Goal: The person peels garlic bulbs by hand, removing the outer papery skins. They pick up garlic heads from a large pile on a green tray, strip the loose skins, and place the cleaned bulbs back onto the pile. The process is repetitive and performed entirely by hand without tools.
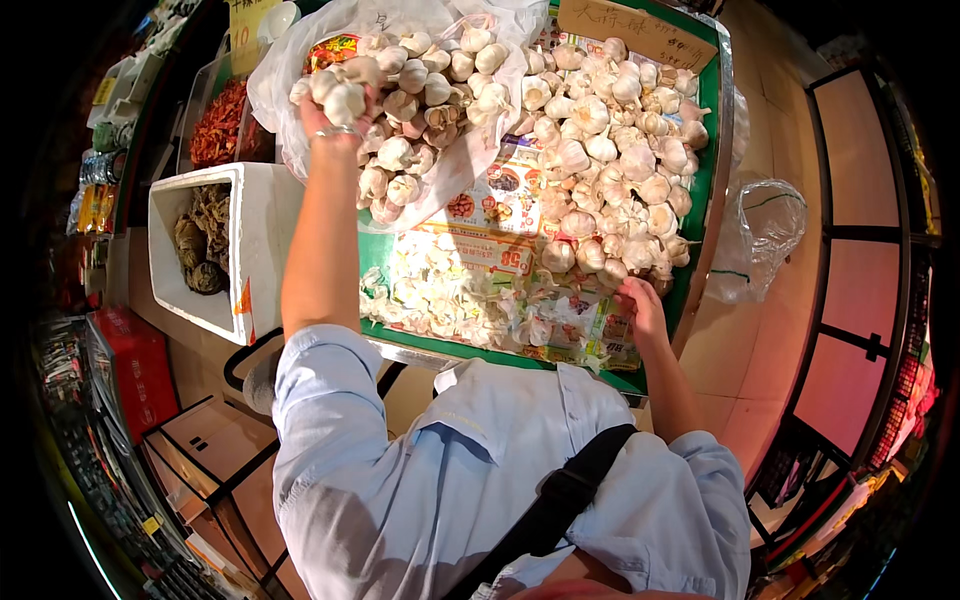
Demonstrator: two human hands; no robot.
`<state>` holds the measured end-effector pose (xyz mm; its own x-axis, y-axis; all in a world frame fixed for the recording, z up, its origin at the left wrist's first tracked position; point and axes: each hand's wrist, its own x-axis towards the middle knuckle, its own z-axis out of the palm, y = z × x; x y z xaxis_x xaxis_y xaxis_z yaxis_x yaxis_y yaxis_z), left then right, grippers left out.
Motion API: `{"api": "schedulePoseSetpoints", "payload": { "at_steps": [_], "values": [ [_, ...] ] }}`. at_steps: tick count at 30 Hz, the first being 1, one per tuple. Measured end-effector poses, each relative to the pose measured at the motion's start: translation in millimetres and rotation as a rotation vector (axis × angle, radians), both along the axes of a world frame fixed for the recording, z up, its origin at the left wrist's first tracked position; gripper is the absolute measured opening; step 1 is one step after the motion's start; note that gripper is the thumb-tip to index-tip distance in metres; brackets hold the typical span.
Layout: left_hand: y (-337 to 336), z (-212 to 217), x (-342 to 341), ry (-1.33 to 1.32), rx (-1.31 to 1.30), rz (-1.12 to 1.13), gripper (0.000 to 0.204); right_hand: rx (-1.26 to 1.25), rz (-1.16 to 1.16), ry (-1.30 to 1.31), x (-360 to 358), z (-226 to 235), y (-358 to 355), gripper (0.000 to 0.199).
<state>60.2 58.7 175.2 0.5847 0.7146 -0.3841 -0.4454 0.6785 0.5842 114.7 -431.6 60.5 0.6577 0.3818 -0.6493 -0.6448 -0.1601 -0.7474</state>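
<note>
My left hand is closed around several white garlic bulbs over a thin white plastic bag. More garlic bulbs lie in that bag. To the right is a broad heap of loose garlic bulbs on printed paper in a green-lined display bin. At the heap's near right edge, the loosely bent fingers of my right hand rest beside the lowest bulbs, with nothing visible held in them. Loose garlic skins cover the near left part of the bin.
Left of the bin, a white foam box holds dark, knobbly produce. Behind it stands a clear container of dried red chillies. A cardboard sign stands at the bin's back edge. A clear plastic bag hangs on the right.
</note>
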Motion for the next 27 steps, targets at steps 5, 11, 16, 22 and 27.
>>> {"api": "schedulePoseSetpoints", "payload": {
  "at_steps": [5, 11, 16, 22, 27],
  "values": [
    [58.8, 20.1, 15.6, -0.012, -0.002, 0.221, 0.042, 0.061, 0.02, 0.059, -13.4, 0.3, 7.9, 0.023],
    [80.6, 1.8, 29.1, 0.074, 0.109, 0.35, 0.039, 0.041, 0.186, -0.027, -14.1, 5.3, 8.7, 0.026],
    [66.0, -1.0, 15.7, 0.156, 0.165, 0.176, 0.033, 0.032, 0.13, -0.07, -6.8, 2.9, -6.0, 0.022],
    [44.8, -17.2, -22.6, 0.313, 0.278, 0.069, 0.04, -0.496, 0.333, -0.781, 13.6, -23.3, -34.9, 0.031],
    [0.6, -38.3, -52.7, 0.318, 0.17, 0.082, 0.029, -0.847, 0.633, -0.98, 5.7, -21.9, -38.0, 0.042]
  ]
}}
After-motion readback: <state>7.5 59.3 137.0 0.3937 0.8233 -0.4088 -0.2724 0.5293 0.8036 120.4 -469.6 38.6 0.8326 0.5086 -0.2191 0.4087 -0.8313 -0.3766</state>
